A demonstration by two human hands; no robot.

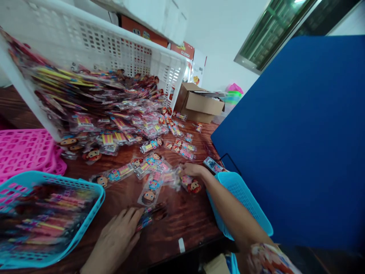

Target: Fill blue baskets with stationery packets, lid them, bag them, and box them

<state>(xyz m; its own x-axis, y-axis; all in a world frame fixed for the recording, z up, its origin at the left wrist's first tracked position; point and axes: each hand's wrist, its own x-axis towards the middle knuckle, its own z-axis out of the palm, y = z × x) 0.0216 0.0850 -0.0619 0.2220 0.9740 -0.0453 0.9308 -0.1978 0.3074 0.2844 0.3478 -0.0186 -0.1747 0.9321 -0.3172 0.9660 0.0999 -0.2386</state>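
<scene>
On the dark wooden table, my left hand (116, 236) has its fingers closed at the edge of a small bunch of cartoon-figure stick packets (154, 214). Further forward, my right hand (194, 170) is bent over other clear plastic packets (190, 185), one showing a red-haired figure; the fingertips are blurred and partly hidden. Between the hands lie loose packets (149, 196) printed with cartoon figures, several of them overlapping. Behind them a big white basket (114, 34), tipped on its side, spills a large heap of packets (122, 102) onto the table.
At left stands a blue basket (98, 201) with packets inside, in front of pink baskets (28, 150). Another blue basket (242, 198) sits beneath my right forearm, next to a large blue panel (299, 140). A cardboard box (202, 106) stands at the back.
</scene>
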